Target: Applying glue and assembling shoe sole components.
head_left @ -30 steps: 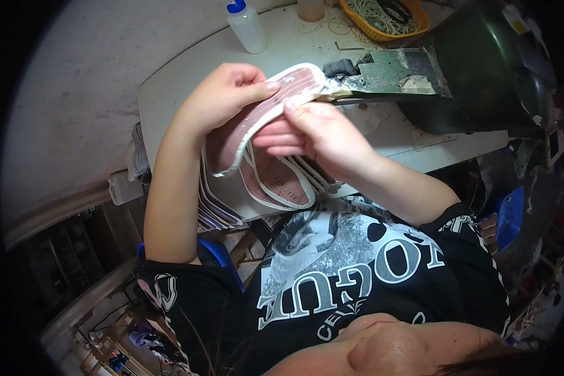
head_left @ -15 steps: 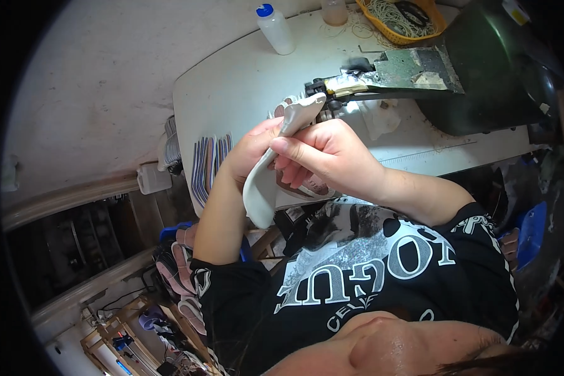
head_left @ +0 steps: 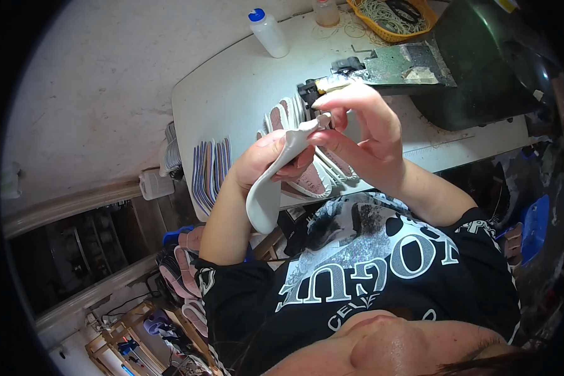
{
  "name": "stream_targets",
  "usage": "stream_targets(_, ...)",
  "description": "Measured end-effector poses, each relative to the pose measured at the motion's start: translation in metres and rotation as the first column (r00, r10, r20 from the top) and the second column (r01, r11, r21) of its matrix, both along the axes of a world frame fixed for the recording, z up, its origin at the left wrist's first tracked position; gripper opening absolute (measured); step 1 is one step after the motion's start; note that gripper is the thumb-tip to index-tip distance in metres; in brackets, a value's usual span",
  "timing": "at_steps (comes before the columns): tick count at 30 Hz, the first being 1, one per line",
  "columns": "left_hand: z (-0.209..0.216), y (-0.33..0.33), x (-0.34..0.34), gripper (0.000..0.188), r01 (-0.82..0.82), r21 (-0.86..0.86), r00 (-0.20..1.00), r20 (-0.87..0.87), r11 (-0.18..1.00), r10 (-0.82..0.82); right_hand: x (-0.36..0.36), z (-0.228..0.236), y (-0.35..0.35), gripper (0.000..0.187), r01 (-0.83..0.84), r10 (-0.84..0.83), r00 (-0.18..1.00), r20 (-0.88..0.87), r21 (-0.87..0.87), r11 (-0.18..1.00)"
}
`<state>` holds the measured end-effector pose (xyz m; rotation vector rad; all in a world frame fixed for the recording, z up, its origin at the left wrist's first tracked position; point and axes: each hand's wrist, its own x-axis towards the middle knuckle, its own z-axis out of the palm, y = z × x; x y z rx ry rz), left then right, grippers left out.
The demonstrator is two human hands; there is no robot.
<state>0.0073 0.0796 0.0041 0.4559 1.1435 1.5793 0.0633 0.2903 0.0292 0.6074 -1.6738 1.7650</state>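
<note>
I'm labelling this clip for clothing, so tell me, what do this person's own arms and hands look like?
The left hand and right hand are ungloved, with no ring, watch or bracelet visible. The forearms are bare. Both sleeves are black and short, ending around the elbows, with white printed marks near the cuffs.

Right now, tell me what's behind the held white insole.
Behind the white insole, the left hand and pink insoles on the table partly show; its far face and whatever it covers are hidden.
</note>
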Motion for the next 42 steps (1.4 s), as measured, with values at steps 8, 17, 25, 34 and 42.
stream_targets(8,-0.003,0.003,0.003,0.055,0.111,0.139,0.992,0.038,0.984,-0.117,0.005,-0.002,0.017,0.012,-0.232,0.399,0.849,0.347,-0.434,0.87)
stream_targets(17,-0.011,-0.005,0.005,0.06,0.087,0.192,0.993,0.06,0.978,-0.1,0.021,-0.004,0.056,0.012,-0.28,0.095,0.672,0.734,0.134,0.951)
stream_targets(25,-0.015,0.008,0.014,0.053,0.01,0.327,0.933,0.337,0.945,-0.127,0.031,0.003,0.027,0.021,-0.255,0.243,0.785,0.57,-0.061,0.965)
stream_targets(34,-0.029,0.026,0.024,0.036,-0.03,0.644,0.834,0.437,0.764,-0.336,0.021,-0.002,0.011,0.012,-0.345,0.599,0.68,0.423,-0.536,0.77)
stream_targets(42,-0.037,0.025,0.028,0.052,-0.017,0.591,0.783,0.509,0.807,-0.357,0.024,-0.001,-0.008,0.012,-0.336,0.524,0.757,0.391,-0.455,0.825)
